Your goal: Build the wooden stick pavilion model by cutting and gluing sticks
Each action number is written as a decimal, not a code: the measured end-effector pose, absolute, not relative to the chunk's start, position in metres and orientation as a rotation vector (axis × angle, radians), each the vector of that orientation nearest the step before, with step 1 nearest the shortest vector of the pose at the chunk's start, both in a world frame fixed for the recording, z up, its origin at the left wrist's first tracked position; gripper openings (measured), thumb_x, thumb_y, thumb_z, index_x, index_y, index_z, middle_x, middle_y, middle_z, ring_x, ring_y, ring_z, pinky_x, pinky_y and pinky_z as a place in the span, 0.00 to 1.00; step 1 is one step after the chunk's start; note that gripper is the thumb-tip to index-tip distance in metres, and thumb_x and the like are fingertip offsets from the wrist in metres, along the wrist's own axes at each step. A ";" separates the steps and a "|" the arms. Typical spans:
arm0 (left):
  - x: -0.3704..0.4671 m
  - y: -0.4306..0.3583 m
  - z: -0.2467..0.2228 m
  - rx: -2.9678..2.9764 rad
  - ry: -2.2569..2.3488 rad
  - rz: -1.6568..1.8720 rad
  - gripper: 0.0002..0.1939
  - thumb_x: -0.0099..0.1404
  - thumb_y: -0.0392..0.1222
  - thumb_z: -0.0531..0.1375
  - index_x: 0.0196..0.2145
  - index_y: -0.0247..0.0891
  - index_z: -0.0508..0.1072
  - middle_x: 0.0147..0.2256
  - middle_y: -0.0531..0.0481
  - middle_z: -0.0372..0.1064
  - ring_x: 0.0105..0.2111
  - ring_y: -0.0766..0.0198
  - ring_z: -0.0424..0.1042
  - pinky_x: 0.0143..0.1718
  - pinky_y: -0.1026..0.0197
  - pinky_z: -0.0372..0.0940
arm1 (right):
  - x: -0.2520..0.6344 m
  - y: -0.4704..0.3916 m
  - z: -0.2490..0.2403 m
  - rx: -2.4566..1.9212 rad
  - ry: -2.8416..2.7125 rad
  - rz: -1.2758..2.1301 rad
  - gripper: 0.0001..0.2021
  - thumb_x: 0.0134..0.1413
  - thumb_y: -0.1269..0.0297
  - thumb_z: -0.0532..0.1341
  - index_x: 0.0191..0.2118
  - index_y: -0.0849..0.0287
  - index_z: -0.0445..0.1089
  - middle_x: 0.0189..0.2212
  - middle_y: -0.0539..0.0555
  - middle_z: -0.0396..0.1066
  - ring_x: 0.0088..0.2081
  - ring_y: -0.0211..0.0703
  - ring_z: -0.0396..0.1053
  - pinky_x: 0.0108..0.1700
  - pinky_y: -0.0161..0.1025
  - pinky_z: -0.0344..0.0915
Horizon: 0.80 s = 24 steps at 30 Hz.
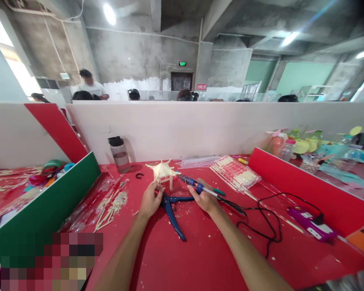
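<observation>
A small pavilion model of pale wooden sticks [163, 169] with a pointed roof stands upright on the red table. At its front left leg is my left hand [151, 199], thumb and fingers pinched together; whether they grip the leg or a small piece is hidden. My right hand [204, 197] is wrapped round a blue hot glue gun [195, 184], a clear glue stick poking out of its back. The gun's nozzle points left, close to the model's right roof corner. Between my hands lie blue-handled cutters [173, 218], spread apart.
Loose sticks [107, 212] and scraps lie left, a water bottle [119, 155] behind them. Bundled sticks [233, 171] lie back right. A black cord [271, 218] loops near a purple power strip [312, 224]. Green [48, 206] and red dividers [309, 188] flank the table; people are beyond the white partition.
</observation>
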<state>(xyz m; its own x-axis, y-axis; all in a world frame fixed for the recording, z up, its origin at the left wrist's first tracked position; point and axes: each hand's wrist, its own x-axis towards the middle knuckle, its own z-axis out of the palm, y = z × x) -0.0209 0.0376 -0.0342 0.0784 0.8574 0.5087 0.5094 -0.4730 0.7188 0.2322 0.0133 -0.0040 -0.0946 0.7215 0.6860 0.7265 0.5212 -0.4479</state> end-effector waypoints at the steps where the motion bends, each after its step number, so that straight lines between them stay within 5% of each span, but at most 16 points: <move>1: -0.021 0.038 -0.034 2.011 1.354 1.357 0.08 0.68 0.44 0.56 0.34 0.39 0.70 0.33 0.48 0.71 0.34 0.61 0.71 0.34 0.61 0.65 | 0.232 0.013 -0.004 -1.207 -1.821 -0.005 0.17 0.65 0.50 0.55 0.32 0.55 0.68 0.28 0.53 0.70 0.33 0.47 0.71 0.35 0.38 0.63; 24: -0.021 0.037 -0.032 2.019 1.380 1.329 0.08 0.68 0.44 0.55 0.33 0.39 0.70 0.33 0.48 0.70 0.34 0.61 0.70 0.34 0.61 0.65 | 0.234 0.012 -0.002 -1.178 -1.812 0.083 0.16 0.64 0.50 0.55 0.32 0.54 0.69 0.29 0.53 0.71 0.34 0.47 0.72 0.38 0.38 0.65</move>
<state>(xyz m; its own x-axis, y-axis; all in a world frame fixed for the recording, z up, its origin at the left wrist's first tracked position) -0.0209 0.0370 -0.0321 0.0827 0.8639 0.4968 0.5289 -0.4606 0.7128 0.2344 0.0123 -0.0016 -0.0956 0.7429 0.6626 0.6793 0.5352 -0.5021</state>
